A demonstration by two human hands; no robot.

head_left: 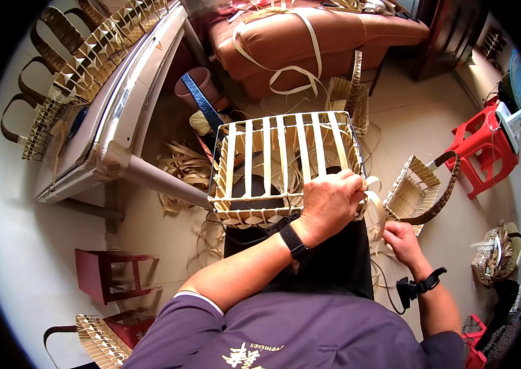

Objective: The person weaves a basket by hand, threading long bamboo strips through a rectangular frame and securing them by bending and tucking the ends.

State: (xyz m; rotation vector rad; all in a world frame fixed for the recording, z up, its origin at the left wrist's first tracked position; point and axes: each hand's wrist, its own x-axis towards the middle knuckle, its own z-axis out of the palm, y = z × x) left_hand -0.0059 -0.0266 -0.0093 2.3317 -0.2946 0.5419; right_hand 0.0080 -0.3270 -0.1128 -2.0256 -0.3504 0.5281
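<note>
A half-woven rectangular basket (274, 157) rests on my lap, its dark wire frame strung with pale flat strips across the top. My left hand (332, 200) is closed at the basket's near right corner, its fingers pressed on the rim and the strip there. From that corner a loose pale strip (376, 206) curls out to the right. My right hand (400, 243) pinches the lower part of this strip, off to the right of the basket. The fingertips of my left hand are partly hidden.
A small basket with a dark handle (409, 192) sits on the floor at right, near a red plastic stool (483, 150). Several finished baskets (82, 71) line the table (119, 117) at left. Loose strips (183, 166) lie beneath it. A brown sofa (334, 37) stands ahead.
</note>
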